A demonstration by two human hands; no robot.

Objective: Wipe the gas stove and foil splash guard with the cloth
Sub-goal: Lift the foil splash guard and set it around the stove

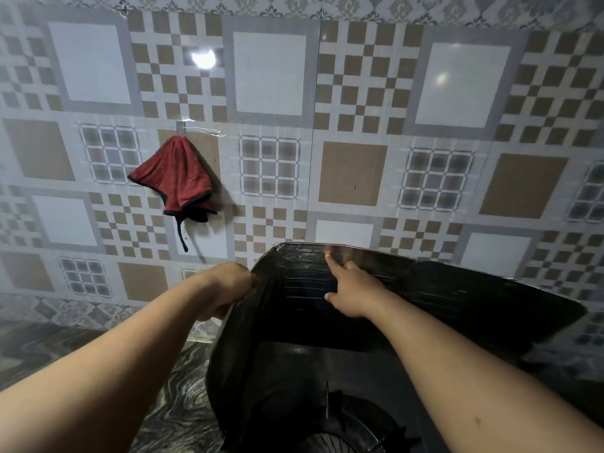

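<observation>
Tiled wall behind; left grip point(228, 286) pinches splash guard point(457, 299).

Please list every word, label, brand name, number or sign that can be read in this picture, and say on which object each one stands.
There are none to read.
Wall tiles: only square and checker patterns, no letters.
Red cloth hanging on the hook: no label shows.
Foil splash guard: dark and creased, no print visible.
Gas stove: too dark to show any brand mark.
</observation>
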